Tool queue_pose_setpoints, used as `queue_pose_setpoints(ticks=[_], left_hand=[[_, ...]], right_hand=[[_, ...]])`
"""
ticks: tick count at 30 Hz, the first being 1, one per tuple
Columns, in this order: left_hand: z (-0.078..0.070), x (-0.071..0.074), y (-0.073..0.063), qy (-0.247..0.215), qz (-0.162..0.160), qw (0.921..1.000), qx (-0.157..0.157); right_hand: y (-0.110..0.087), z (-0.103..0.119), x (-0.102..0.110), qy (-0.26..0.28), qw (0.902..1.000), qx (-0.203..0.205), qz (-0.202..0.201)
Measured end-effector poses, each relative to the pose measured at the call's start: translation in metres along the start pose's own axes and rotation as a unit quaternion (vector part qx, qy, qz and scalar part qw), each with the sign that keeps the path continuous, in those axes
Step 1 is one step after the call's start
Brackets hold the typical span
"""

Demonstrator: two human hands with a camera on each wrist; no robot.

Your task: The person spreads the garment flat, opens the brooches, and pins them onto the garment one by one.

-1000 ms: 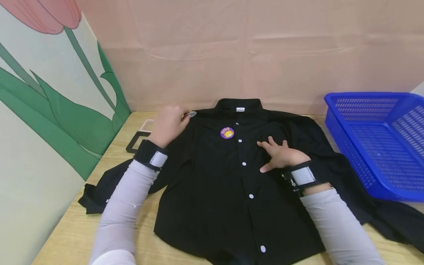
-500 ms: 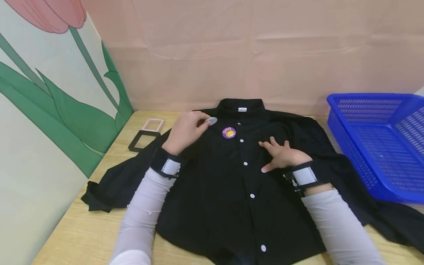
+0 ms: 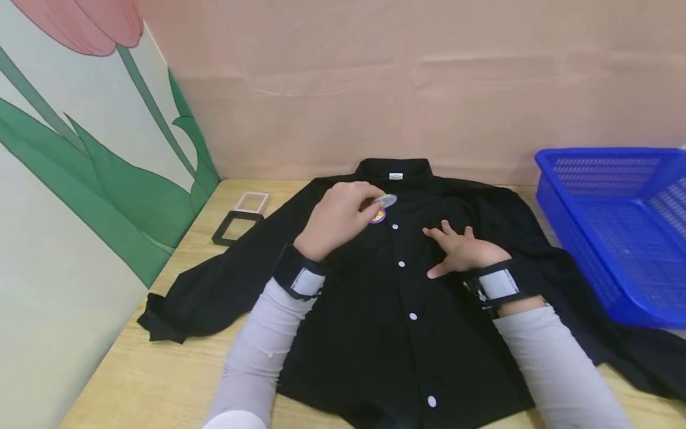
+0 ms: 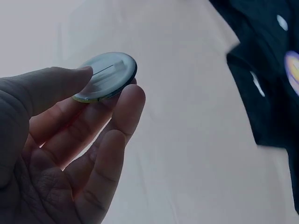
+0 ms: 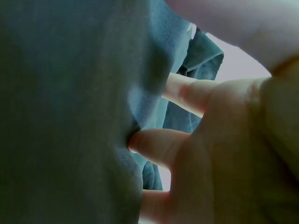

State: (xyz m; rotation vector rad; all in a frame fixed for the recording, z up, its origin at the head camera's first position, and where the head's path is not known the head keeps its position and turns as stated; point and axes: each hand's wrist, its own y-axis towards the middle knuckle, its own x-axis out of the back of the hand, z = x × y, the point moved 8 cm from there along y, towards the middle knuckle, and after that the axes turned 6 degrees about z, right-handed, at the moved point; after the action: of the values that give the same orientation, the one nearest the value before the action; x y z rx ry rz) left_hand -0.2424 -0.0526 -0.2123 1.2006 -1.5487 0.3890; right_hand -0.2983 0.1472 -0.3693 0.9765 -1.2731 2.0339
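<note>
A black button-up shirt (image 3: 343, 310) lies spread face up on the wooden table. My left hand (image 3: 340, 217) is over its upper chest and pinches a round pin badge (image 4: 110, 74) between thumb and fingers. The badge's silvery back with its pin faces the left wrist camera. Partly hidden behind that hand is a second badge, purple and yellow (image 3: 378, 216), on the shirt front near the button placket. My right hand (image 3: 463, 250) rests on the other side of the chest with fingers spread, its fingertips (image 5: 140, 141) pressing into the cloth.
A blue plastic basket (image 3: 584, 250) stands at the right, beside a shirt sleeve. Two small square frames, one black (image 3: 222, 229) and one pale pink (image 3: 253, 202), lie on the table (image 3: 123, 381) at the left. A pink cloth backdrop (image 3: 321, 89) rises behind.
My left hand has moved right with the badge, from the shirt's shoulder to its upper chest, now covering part of the purple badge. My right hand has stayed in place.
</note>
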Motion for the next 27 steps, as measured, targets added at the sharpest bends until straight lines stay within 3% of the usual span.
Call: queue_pose_setpoints(ticks=[12, 27], left_hand=[[-0.034, -0.005, 0.004, -0.032, 0.026, 0.9990, -0.019], [-0.054, -0.020, -0.002, -0.056, 0.028, 0.9978, -0.021]], right_hand=[[0.000, 0.001, 0.005, -0.008, 0.9999, 0.012, -0.010], [0.002, 0.001, 0.000, 0.002, 0.9999, 0.014, 0.000]])
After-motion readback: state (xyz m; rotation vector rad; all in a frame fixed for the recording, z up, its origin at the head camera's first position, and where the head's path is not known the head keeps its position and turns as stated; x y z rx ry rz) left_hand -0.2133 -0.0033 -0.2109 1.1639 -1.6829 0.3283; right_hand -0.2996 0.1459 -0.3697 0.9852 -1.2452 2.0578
